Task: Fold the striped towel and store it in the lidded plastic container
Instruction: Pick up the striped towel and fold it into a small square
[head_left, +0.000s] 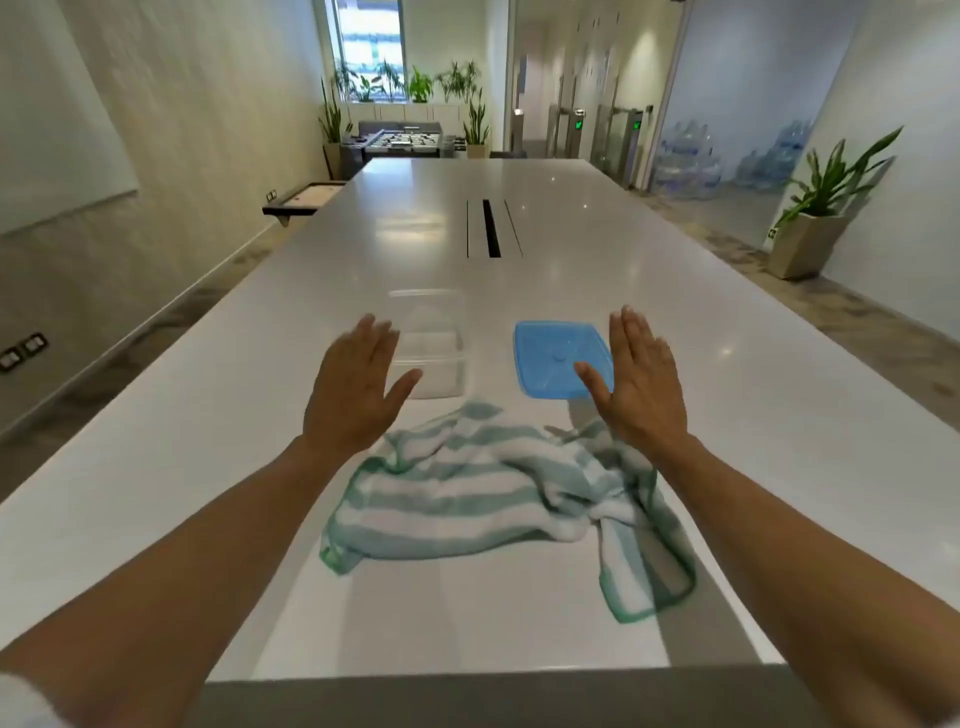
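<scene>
Nothing of the job looks done yet. Going from the left of the frame: the left hand (358, 387) is held out flat above the tabletop (701, 415), palm down, fingers spread and thumb out, its grip wide apart and holding nothing. Just past its fingertips, left of centre, sits the clear container (434, 358), open and, as far as I can see through its walls, with nothing inside. In the lower middle lies the striped towel (483, 499), green and white, rumpled and unfolded, one corner trailing toward the near edge of the tabletop at lower right. Above it, right of centre, the blue lid (558, 358) lies flat on the tabletop, apart from the container. Then comes the right hand (641, 387), also flat and palm down, its grip likewise apart and empty, the thumb overlapping the lid's near corner in this view; whether it touches I cannot tell.

So the lid is already off, which I take as the only step out of the way. The folding, the placing in the container and the closing all remain.

The towel lies below and between the two hands, nearer the person than either palm. Both wrists hang over its far edge, and neither grip touches the cloth as far as I can judge.
</scene>
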